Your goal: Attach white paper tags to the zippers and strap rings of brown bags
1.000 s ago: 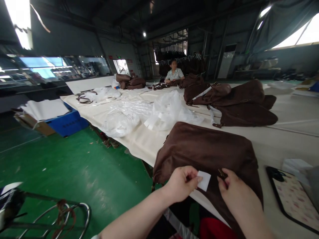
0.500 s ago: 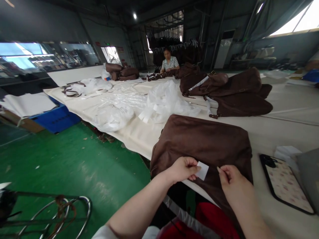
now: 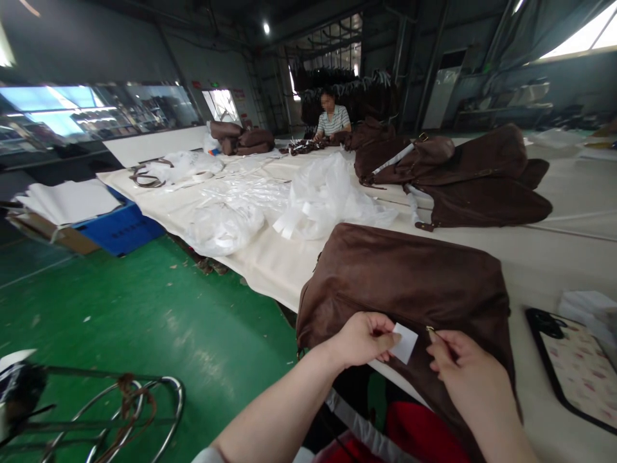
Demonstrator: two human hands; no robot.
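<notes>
A dark brown leather bag lies at the table's near edge in front of me. My left hand pinches a small square of white paper between thumb and fingers, just over the bag's near side. To the right of the paper, my right hand is closed on a small brass-coloured zipper pull on the bag. Both hands are low over the bag, a short gap between them.
Crumpled clear plastic bags and more brown bags lie beyond on the cream-covered table. A patterned phone rests at the right. Across the table sits a person. A metal-framed stool stands lower left.
The view has shifted a little left, so things sit further right. The brass zipper pull shows more clearly at my right fingertips. My left hand keeps its hold on the paper.
</notes>
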